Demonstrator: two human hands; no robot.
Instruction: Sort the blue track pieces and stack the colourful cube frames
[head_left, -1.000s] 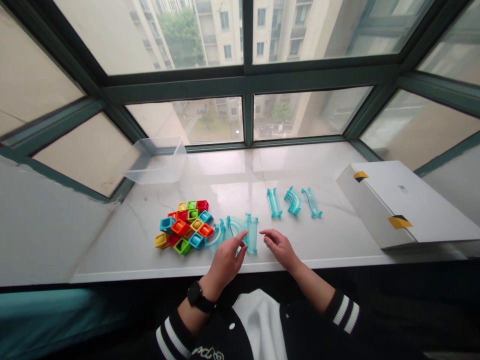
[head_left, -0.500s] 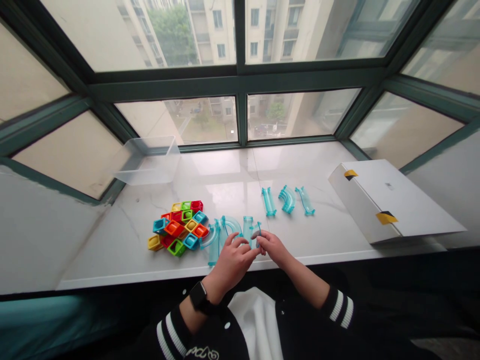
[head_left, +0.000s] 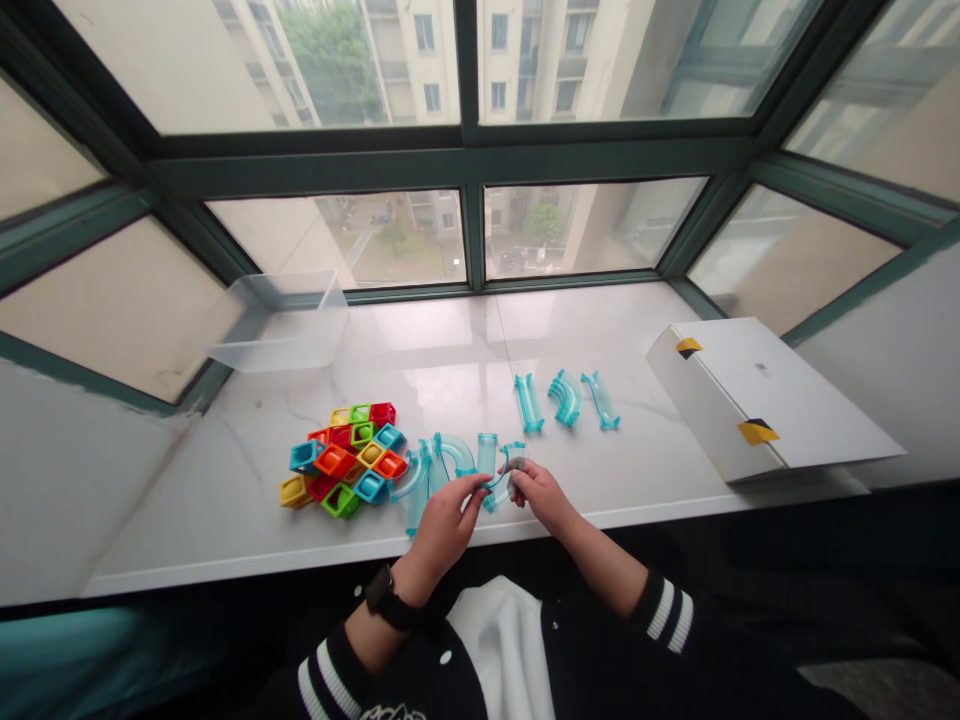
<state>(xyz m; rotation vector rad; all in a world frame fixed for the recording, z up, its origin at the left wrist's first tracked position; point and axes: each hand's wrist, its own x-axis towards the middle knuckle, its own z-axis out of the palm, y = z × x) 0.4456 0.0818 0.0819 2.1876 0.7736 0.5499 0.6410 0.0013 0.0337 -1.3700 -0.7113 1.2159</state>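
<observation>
My left hand (head_left: 448, 520) and my right hand (head_left: 541, 496) meet near the front edge of the sill. Between them is a clear blue toy track piece (head_left: 504, 474), pinched by the fingertips of both. Several other blue pieces lie just left and behind: a long straight one (head_left: 415, 505), a curved one (head_left: 455, 452) and a short straight one (head_left: 487, 453), partly overlapped or hidden by my left hand. Farther back sit a straight track piece (head_left: 529, 404), a curved piece (head_left: 566, 399) and a wavy piece (head_left: 601, 402), set apart in a row.
Colourful hollow blocks (head_left: 334, 461) are grouped at the left, touching the nearest track pieces. A clear plastic bin (head_left: 281, 345) stands at the back left. On the right is a white box (head_left: 780, 400) with yellow-black tabs. Window frames (head_left: 420, 170) border the white sill (head_left: 420, 345).
My left fingers have drawn back left and closed in a pinch on the track piece, which shows more now. My right hand keeps its grip. The view has shifted slightly.
</observation>
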